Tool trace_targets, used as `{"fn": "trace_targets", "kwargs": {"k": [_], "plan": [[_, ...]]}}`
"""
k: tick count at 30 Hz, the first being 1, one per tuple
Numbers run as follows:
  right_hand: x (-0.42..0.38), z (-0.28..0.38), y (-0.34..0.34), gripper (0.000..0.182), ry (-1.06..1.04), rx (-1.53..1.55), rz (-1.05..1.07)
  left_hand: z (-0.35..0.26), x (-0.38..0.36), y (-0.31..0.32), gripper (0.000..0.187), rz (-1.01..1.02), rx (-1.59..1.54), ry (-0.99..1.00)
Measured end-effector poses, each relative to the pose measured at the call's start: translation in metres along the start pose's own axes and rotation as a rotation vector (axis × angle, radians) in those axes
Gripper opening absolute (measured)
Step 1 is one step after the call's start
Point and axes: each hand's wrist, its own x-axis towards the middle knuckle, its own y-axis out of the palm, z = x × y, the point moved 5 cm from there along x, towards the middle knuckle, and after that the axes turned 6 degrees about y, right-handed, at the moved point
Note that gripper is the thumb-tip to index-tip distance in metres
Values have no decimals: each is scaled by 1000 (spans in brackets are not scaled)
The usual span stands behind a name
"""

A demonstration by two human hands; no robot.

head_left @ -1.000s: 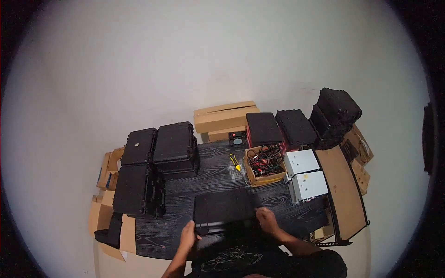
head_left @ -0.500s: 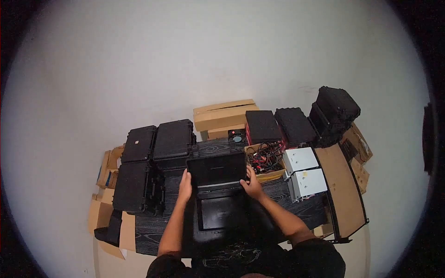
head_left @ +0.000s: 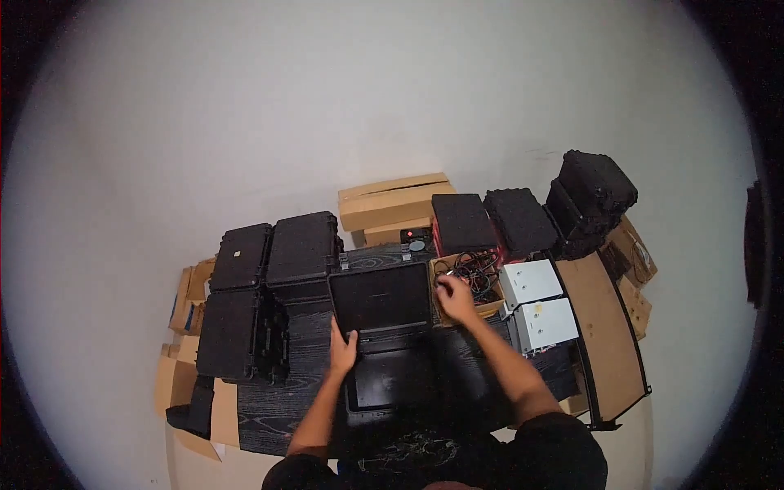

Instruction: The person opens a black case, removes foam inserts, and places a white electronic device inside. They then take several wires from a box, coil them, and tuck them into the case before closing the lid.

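at the middle of the dark wood-grain table (head_left: 310,392), a black hard case (head_left: 384,343) lies open in front of the person, its lid raised and leaning away from them. the left hand (head_left: 343,353) reaches forward on a straight arm and rests at the lower left corner of the lid, where it meets the case's base, fingers spread against the edge rather than wrapped around anything. the right hand (head_left: 456,299) is stretched further out, past the lid's right edge, over the near side of the cardboard box of cables (head_left: 469,282); whether its fingers pinch anything there is too small to tell. the case's inside shows dark and flat, both in the lid and in the base, with a slight sheen. closed black cases (head_left: 273,286) are stacked just left of it, and two pale grey boxes (head_left: 535,304) sit to the right, beyond the cable box.
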Motion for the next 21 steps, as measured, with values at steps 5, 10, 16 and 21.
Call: {"fn": "trace_targets", "kwargs": {"k": [5, 10, 16, 21], "plan": [[86, -60, -34, 54, 6, -351, -47, 15, -45, 6, 92, 142, 90, -35], [116, -75, -62, 68, 153, -765, 136, 26, -71, 9, 87, 182, 192, -12], [137, -94, -73, 49, -22, -767, 151, 31, -70, 10, 86, 134, 163, -54], [149, -97, -78, 38, -64, -866, 215, 30, -71, 9, 86, 136, 128, -74]]}}
